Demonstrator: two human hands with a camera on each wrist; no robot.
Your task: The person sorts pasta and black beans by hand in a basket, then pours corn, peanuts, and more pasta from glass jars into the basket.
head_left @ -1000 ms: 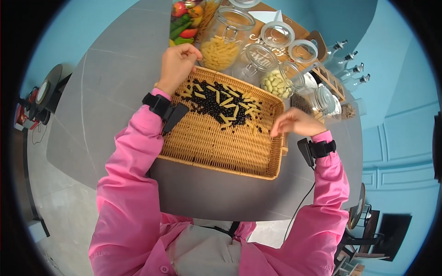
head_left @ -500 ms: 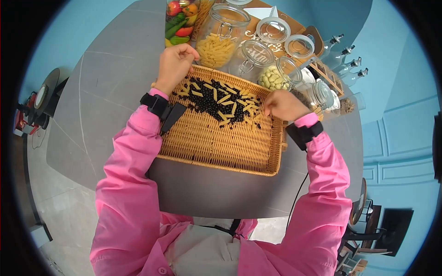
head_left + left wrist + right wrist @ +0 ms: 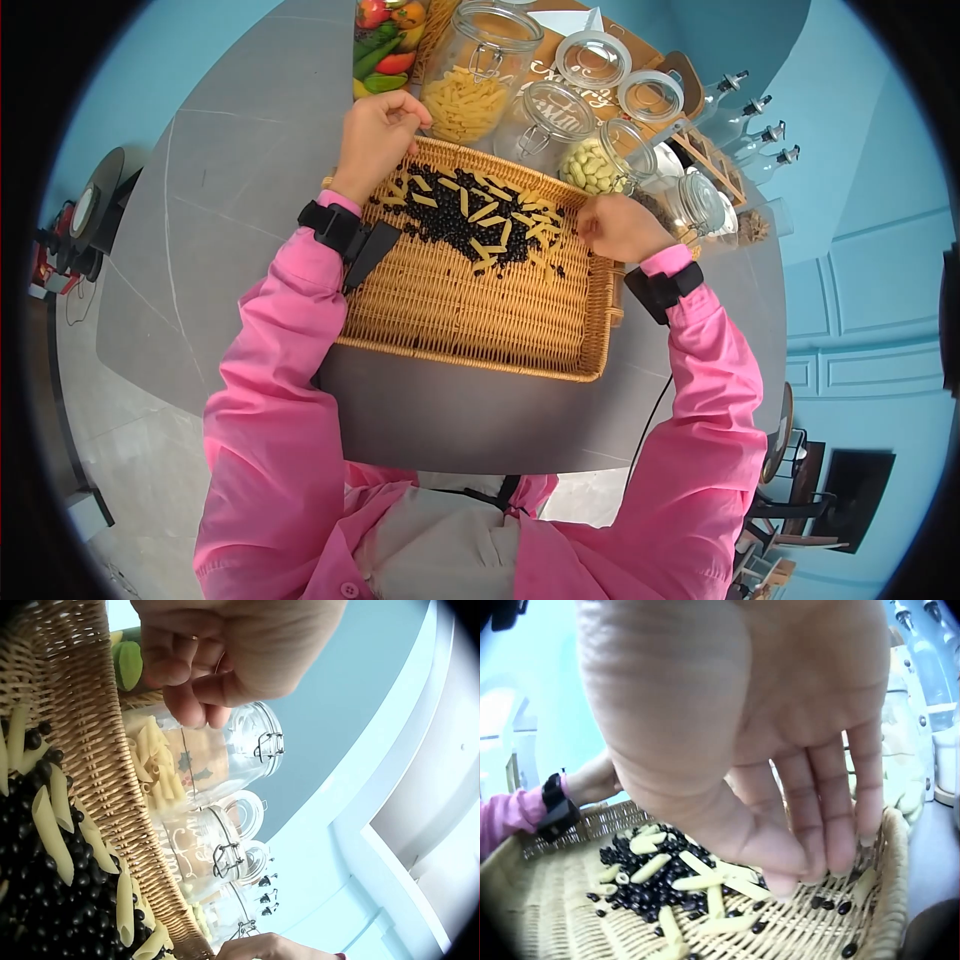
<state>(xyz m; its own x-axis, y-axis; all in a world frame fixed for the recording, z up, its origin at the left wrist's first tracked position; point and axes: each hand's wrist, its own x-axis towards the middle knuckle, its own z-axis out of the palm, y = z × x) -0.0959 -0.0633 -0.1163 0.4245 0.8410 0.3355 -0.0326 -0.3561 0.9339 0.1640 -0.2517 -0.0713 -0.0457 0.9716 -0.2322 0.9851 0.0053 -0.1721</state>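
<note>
A wicker tray [image 3: 480,325] holds black beans [image 3: 450,228] and scattered penne [image 3: 484,211] toward its back side. Over the tray's back left corner is my left hand [image 3: 375,145], its fingers bent loosely; in the left wrist view nothing shows in this hand [image 3: 240,652]. My right hand [image 3: 622,228] is at the tray's right end. The right wrist view has this hand [image 3: 742,735] with fairly straight fingers pointing down and the thumb against the index finger, close over the weave [image 3: 795,919] beside a few beans [image 3: 844,907]; no held item shows.
Behind the tray stand a penne jar [image 3: 465,105], a clear lidded jar [image 3: 545,125], a jar of pale green pieces [image 3: 592,168] and a container of colourful vegetables [image 3: 385,55]. Stoppered glass bottles [image 3: 755,145] are at the back right of the grey table [image 3: 240,150].
My right hand has moved left and slightly up from beside the tray's right edge to over its back right corner. My left hand keeps nearly the same pose.
</note>
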